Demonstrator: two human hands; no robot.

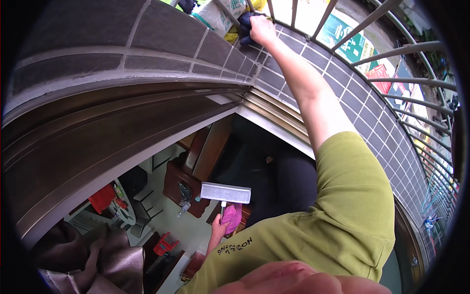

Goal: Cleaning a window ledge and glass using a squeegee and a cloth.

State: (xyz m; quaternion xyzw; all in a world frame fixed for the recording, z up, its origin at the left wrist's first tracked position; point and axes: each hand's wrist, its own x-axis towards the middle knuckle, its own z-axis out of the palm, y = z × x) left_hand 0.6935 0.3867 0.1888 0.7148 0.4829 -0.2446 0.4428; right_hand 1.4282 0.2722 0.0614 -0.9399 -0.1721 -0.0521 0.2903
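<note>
My right arm stretches out past the window frame, and my right hand [263, 30] is closed on a dark blue cloth [247, 30] by the foot of the metal bars. The cloth rests against the grey tiled ledge [279, 68]. Lower down, inside the room, my left hand [219, 228] is closed round the handle of a window squeegee [225, 192] with a wide, pale grey head. A pink cloth [231, 216] is bunched at the same hand, beside the handle; whether the fingers grip it too I cannot tell.
Metal bars [387, 51] curve along the outer side. A white sack [215, 17] sits by them. The brown window frame [88, 127] crosses the left. Below are a wooden stool [178, 183] with a clear bottle [184, 208], a red chair [165, 244] and a brown curtain [98, 255].
</note>
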